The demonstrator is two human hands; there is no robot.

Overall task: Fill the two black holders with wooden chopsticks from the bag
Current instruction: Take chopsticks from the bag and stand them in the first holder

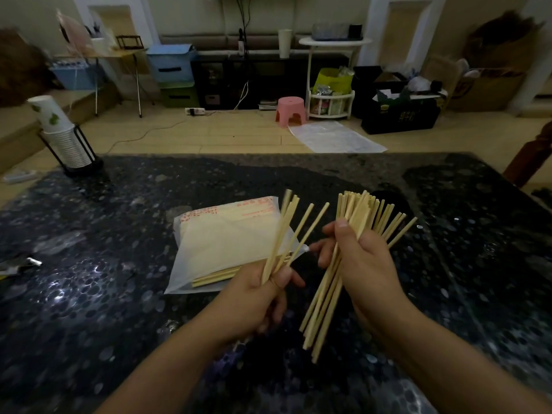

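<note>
A translucent bag (221, 240) with red print lies flat on the dark speckled table (89, 294), with a few wooden chopsticks (215, 277) poking out of its near end. My left hand (260, 297) grips a small fan of chopsticks (286, 231) over the bag's right edge. My right hand (364, 267) holds a thick bundle of chopsticks (355, 216), its lower ends hanging toward me. A dark round shape (388, 198), perhaps one black holder, shows behind that bundle, mostly hidden. I see no second holder.
A black wire rack with a stack of paper cups (65, 135) stands at the table's far left corner. Small scraps (21, 264) lie at the left edge. Beyond the table are a pink stool (291, 110), bins and boxes on the floor.
</note>
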